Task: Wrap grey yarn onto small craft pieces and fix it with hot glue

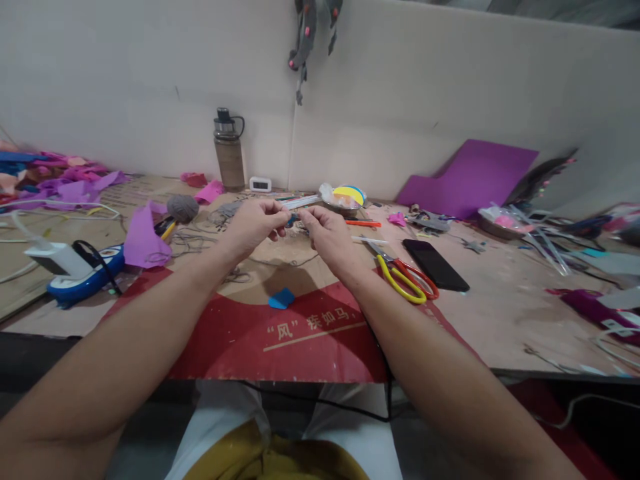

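Note:
Over the middle of the table, my left hand (pixel 257 223) and my right hand (pixel 327 233) meet fingertip to fingertip, both closed in a pinch. Between them shows a small dark-blue piece (pixel 292 218), too small to name and partly hidden by the fingers. A thin grey strand of yarn (pixel 280 265) curves below the hands. To the left lie a ball of grey yarn (pixel 183 208) and loose strands. Nearer to me, a bright blue paper piece (pixel 281 298) rests on the red printed cardboard (pixel 310 353).
Scissors (pixel 407 277) with yellow and red handles and a black phone (pixel 434 265) lie right. A bottle (pixel 229 157) stands behind. At left are a blue power strip (pixel 93 277) and purple scraps (pixel 147 233); bowls and a purple sheet (pixel 475 177) sit at back right.

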